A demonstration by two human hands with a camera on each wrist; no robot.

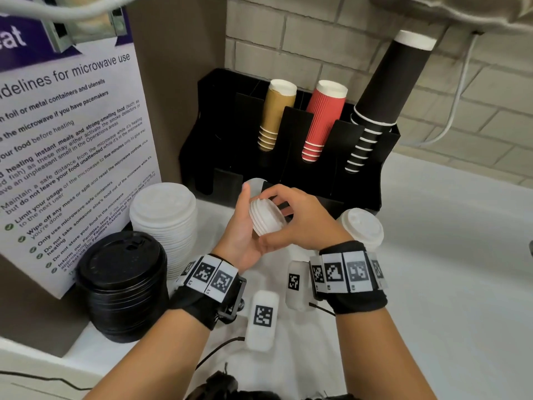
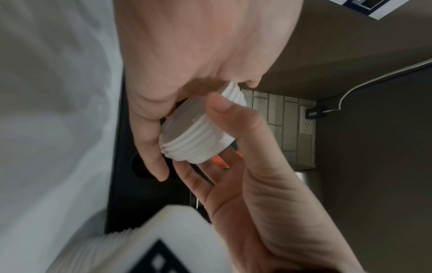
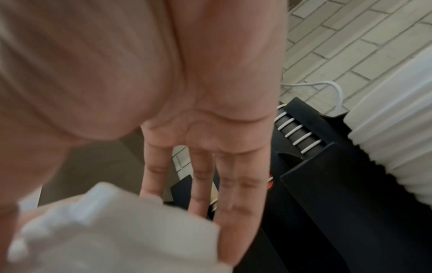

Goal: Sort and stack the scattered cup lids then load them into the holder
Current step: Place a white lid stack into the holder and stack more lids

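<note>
A short stack of small white lids [image 1: 264, 217] is held on its side between both hands, just in front of the black holder [image 1: 288, 131]. My left hand [image 1: 243, 226] cups it from the left, thumb pointing up. My right hand [image 1: 300, 217] grips it from the right, index finger curled over the top and thumb below. The left wrist view shows the ribbed stack [image 2: 196, 140] pinched between the left hand [image 2: 233, 175] and the right hand [image 2: 163, 92]. In the right wrist view the lids [image 3: 105, 230] are a white blur below the palm. One white lid [image 1: 255, 183] sits in the holder's front slot.
A tall stack of large white lids [image 1: 164, 220] and a stack of black lids [image 1: 124, 281] stand at the left by a microwave notice. Another small white lid stack [image 1: 362, 226] sits right of the hands. Tan, red and black cups fill the holder's back slots.
</note>
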